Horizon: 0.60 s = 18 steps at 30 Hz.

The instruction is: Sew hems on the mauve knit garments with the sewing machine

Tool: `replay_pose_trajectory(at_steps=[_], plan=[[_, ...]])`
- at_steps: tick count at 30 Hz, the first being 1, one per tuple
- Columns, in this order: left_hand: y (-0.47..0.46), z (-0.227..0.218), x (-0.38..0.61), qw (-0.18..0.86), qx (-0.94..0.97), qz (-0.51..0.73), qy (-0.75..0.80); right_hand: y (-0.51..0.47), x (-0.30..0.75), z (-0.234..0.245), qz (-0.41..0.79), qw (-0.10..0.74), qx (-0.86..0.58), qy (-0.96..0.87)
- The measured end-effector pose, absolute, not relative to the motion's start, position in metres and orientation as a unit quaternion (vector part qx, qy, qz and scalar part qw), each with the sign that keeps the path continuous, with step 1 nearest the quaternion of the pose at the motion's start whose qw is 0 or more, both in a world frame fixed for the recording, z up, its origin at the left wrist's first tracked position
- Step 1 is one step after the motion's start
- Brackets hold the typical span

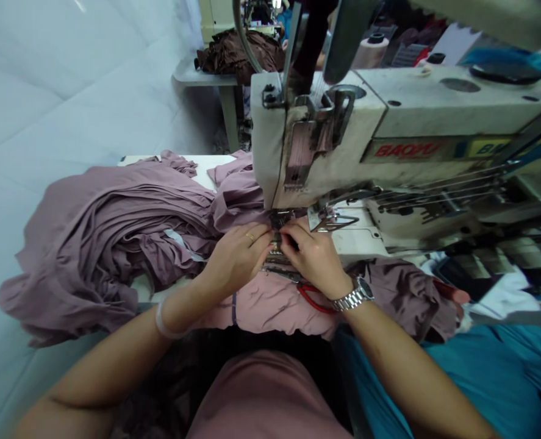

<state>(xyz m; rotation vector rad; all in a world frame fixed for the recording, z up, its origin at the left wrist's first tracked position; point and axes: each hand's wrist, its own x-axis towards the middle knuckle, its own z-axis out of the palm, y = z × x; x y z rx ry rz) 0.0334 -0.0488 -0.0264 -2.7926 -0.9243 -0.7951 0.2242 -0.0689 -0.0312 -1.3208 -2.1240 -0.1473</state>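
Observation:
My left hand (240, 251) is at the needle area of a white industrial sewing machine (316, 158), its fingers bent together at the left of the presser foot. From the other side my right hand (313, 253) meets it, thumb and fingers closed close to the foot. Whatever lies between the fingertips is too small and shaded to make out. Just below the hands are scissors with red handles (315, 300), partly under my right wrist. Mauve fabric (240, 198) lies behind my left hand, reaching up to the machine head.
A large layered heap of mauve garment pieces (114, 213) fills the table's left side. Pink cloth (270, 302) covers the front edge. Dark mauve cloth (398, 292) lies at right. A white tiled wall (69, 79) borders the left. Brown fabric (243, 55) is piled on a table behind.

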Motion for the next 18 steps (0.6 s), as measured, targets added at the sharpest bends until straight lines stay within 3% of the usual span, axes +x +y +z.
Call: replay_pose_trajectory(at_steps=[13,18], plan=[[-0.053,-0.029,0.039,0.086,-0.914,-0.254,-0.304,-0.09,0.23,-0.028,-0.08,0.232,-0.491,-0.836],[-0.047,-0.015,0.032,0.012,-0.924,-0.235,-0.3,-0.092,0.242,-0.028,-0.129,0.185,-0.433,-0.873]])
